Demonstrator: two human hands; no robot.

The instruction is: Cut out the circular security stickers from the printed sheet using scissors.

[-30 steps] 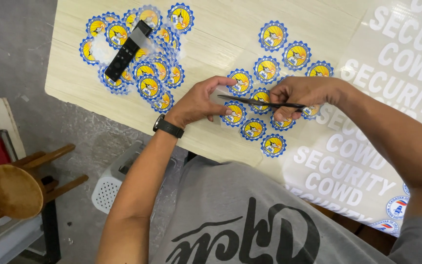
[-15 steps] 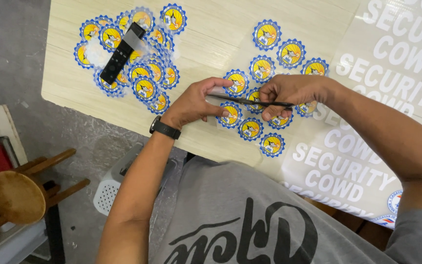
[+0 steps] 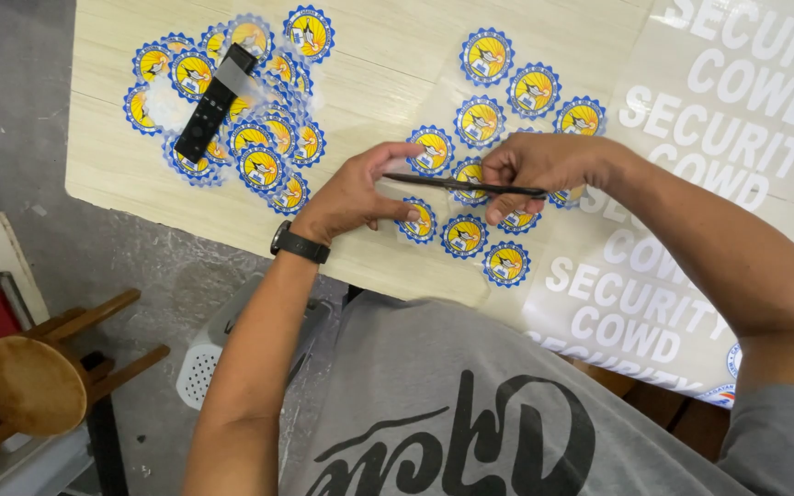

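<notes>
Here, both hands [image 3: 452,188] on black scissors [image 3: 466,186].

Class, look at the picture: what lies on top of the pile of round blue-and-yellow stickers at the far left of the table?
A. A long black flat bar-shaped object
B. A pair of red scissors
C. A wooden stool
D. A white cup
A: a long black bar-shaped object lies slantwise across the pile of round stickers on the table.

Ten round badge stickers [image 3: 481,123] lie in the near group, one black remote [image 3: 214,103], one wooden stool [image 3: 29,384].
</notes>
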